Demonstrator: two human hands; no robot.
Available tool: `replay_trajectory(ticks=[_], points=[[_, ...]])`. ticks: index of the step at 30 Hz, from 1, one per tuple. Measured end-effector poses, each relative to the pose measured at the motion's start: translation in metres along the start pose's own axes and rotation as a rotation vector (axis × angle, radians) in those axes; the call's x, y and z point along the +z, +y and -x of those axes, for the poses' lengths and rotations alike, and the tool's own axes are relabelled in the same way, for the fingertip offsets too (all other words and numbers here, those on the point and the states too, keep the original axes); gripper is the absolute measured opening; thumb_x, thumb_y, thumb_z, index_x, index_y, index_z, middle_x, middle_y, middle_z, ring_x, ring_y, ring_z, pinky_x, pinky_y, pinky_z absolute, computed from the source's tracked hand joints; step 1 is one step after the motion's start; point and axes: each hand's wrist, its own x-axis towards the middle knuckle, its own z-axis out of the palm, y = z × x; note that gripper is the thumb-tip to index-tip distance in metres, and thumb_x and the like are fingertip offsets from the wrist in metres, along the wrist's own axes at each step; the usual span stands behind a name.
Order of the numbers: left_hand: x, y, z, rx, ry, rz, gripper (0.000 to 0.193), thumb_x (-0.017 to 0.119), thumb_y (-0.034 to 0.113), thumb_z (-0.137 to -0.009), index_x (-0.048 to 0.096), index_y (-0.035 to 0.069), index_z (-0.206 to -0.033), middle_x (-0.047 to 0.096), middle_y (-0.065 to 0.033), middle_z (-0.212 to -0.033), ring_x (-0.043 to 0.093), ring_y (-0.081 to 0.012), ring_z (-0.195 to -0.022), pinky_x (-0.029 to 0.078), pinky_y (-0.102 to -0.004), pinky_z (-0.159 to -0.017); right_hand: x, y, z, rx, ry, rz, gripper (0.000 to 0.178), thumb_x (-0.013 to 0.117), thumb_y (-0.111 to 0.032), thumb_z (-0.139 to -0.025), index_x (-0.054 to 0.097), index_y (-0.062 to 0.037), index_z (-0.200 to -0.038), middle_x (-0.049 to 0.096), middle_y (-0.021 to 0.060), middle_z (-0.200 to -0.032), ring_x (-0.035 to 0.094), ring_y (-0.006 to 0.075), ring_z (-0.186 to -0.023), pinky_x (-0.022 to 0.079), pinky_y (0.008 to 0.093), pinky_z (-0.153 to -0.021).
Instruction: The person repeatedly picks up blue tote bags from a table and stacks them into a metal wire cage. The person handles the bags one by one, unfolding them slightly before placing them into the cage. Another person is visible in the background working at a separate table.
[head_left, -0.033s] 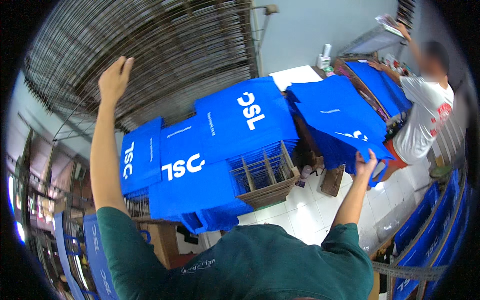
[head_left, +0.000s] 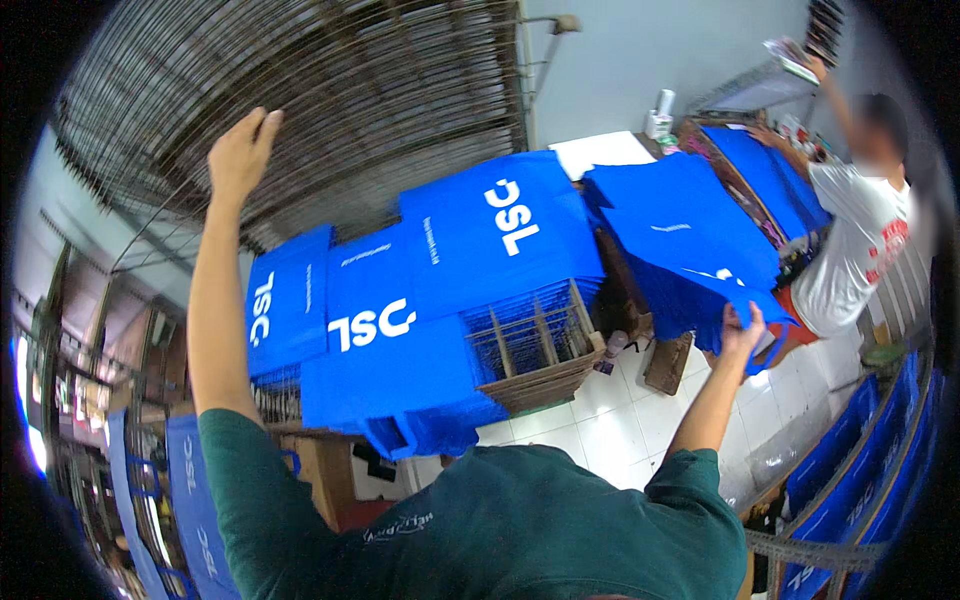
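Observation:
My left hand (head_left: 240,160) is raised at the upper left with bent fingers, against a large tilted stack of wire racks (head_left: 390,90); its fingers seem hooked on a wire, though the contact is partly hidden. My right hand (head_left: 742,328) pinches the near edge of a blue fabric bag (head_left: 690,245) with white print. That bag lies on top of a pile, its near end lifted and a handle loop hanging beside my hand. In the middle, several blue printed bags (head_left: 500,215) lie flat and overlapping on a lower stack of wire racks (head_left: 540,370).
At the right a person in a white shirt (head_left: 855,240) works at a bench with a blue bag (head_left: 765,180) and a raised frame (head_left: 755,85). More blue bags (head_left: 850,500) hang on racks at the lower right. A wooden block (head_left: 667,365) rests on the tiled floor (head_left: 610,430).
The whole view has shifted slightly, moving most things a little to the right. Both hands keep their places, the right one still pinching the bag's edge.

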Motion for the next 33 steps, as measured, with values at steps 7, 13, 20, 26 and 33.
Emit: replay_trajectory(ticks=[7, 13, 20, 26, 33], points=[[-0.035, 0.035, 0.122, -0.025, -0.147, 0.187, 0.040, 0.058, 0.039, -0.084, 0.052, 0.004, -0.066, 0.051, -0.0114, -0.067, 0.053, -0.0311, -0.067, 0.040, -0.0398, -0.059, 0.021, -0.079, -0.026, -0.229, 0.089, -0.011, 0.030, 0.055, -0.013, -0.081, 0.053, 0.0032, -0.106, 0.058, 0.0163, -0.106, 0.057, 0.0306, -0.093, 0.050, 0.0456, -0.076], [-0.039, 0.092, 0.262, -0.129, -0.477, 0.298, 0.029, 0.067, 0.034, -0.077, 0.063, 0.006, -0.071, 0.057, -0.0113, -0.069, 0.056, -0.0282, -0.066, 0.043, -0.0400, -0.059, 0.090, -0.118, 0.028, -0.428, -0.058, 0.084, 0.030, 0.050, -0.012, -0.087, 0.051, 0.0064, -0.110, 0.056, 0.0172, -0.110, 0.054, 0.0301, -0.101, 0.046, 0.0442, -0.089], [0.021, 0.129, 0.424, -0.205, -0.742, 0.353, 0.036, 0.068, 0.042, -0.072, 0.066, 0.007, -0.080, 0.061, -0.0130, -0.080, 0.061, -0.0310, -0.078, 0.050, -0.0402, -0.071, 0.156, -0.114, 0.070, -0.511, -0.324, 0.111, 0.023, 0.051, -0.006, -0.087, 0.058, 0.0078, -0.103, 0.055, 0.0194, -0.113, 0.057, 0.0282, -0.097, 0.045, 0.0394, -0.092], [0.024, 0.147, 0.418, -0.262, -0.618, 0.324, 0.045, 0.069, 0.047, -0.070, 0.066, 0.005, -0.087, 0.061, -0.0132, -0.089, 0.060, -0.0314, -0.085, 0.049, -0.0415, -0.075, 0.219, -0.091, 0.136, -0.620, -0.523, 0.118, 0.023, 0.050, -0.005, -0.088, 0.061, 0.0053, -0.104, 0.055, 0.0196, -0.113, 0.057, 0.0238, -0.096, 0.047, 0.0360, -0.087], [-0.019, 0.227, 0.175, -0.466, -1.213, 1.771, 0.106, 0.012, 0.084, -0.073, 0.028, 0.003, -0.139, 0.043, -0.0218, -0.132, 0.044, -0.0332, -0.121, 0.031, -0.0445, -0.101, 0.309, 0.017, 0.250, -0.481, -0.632, 0.092, 0.022, 0.061, -0.003, -0.080, 0.064, 0.0050, -0.100, 0.064, 0.0115, -0.093, 0.058, 0.0147, -0.082, 0.048, 0.0306, -0.075]])
